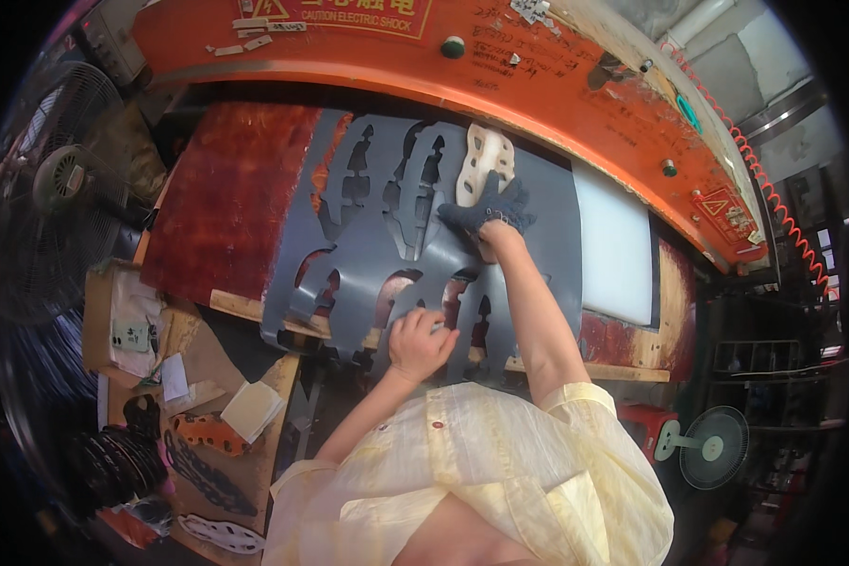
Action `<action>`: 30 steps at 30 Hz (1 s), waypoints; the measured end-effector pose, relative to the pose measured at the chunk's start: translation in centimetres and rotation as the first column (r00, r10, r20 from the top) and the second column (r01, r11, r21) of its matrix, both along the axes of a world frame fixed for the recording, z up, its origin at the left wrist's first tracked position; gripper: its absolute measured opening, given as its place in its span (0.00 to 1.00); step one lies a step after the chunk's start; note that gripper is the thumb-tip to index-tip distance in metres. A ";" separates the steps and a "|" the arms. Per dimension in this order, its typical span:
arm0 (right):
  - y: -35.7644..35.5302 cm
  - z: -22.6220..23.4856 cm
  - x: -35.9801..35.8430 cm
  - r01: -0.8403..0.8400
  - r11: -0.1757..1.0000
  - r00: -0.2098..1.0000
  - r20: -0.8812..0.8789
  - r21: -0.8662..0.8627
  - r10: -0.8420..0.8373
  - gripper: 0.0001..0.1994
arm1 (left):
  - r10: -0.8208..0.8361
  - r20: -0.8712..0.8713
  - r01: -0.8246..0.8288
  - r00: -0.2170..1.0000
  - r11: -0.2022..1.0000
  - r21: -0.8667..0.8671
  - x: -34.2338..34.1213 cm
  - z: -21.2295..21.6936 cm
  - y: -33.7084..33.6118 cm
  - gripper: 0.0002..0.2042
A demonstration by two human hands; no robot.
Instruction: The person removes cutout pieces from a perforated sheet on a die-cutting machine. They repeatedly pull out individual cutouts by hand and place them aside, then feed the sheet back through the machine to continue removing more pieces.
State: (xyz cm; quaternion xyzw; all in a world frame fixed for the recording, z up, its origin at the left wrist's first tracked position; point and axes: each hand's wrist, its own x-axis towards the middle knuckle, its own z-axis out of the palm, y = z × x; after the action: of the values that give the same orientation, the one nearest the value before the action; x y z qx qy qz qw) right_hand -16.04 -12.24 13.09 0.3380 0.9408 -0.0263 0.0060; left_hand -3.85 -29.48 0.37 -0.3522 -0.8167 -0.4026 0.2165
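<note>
A dark grey sheet (554, 250) with several long, curved cut-outs covers the middle of the work surface. Near its far edge lies a pale, long, sole-shaped piece, apparently a cutting die (482, 151), with holes along its sides. My right hand (493, 209), in a dark glove, rests over the lower part of this die with its fingers spread. At the sheet's near edge my bare left hand (423, 345) has its fingers bent and closed on the sheet between cut-outs. Its fingertips are partly hidden.
An orange machine beam (349, 58) spans the far side, close beyond the sheet. A red-brown board (226, 203) lies left, a white board (617, 247) right. Beside me at left, a side table (278, 391) holds a cardboard box (108, 321) and cut pieces. Fans stand at both sides.
</note>
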 end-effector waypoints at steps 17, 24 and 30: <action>14.4 0.0 13.8 -0.619 -0.352 0.741 -0.374 -0.703 -0.557 0.33 | -0.022 -0.003 0.022 1.000 1.000 0.005 4.3 -0.8 -3.0 0.06; 19.8 1.1 20.9 -0.293 0.534 0.683 -0.565 -0.793 -0.463 0.31 | -0.069 0.234 0.029 0.970 0.985 0.170 0.2 3.9 -2.6 0.05; 18.5 0.0 22.2 0.191 0.981 0.981 0.035 0.027 -0.192 0.42 | 0.255 0.193 -0.230 0.947 0.962 -0.144 -8.8 6.3 5.7 0.13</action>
State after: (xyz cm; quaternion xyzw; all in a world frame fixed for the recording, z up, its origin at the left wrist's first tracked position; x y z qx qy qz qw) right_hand 6.13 6.21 13.08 0.4274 0.9038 -0.0094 0.0171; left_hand -12.62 -23.76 6.69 -0.2169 -0.8947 -0.3581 0.1558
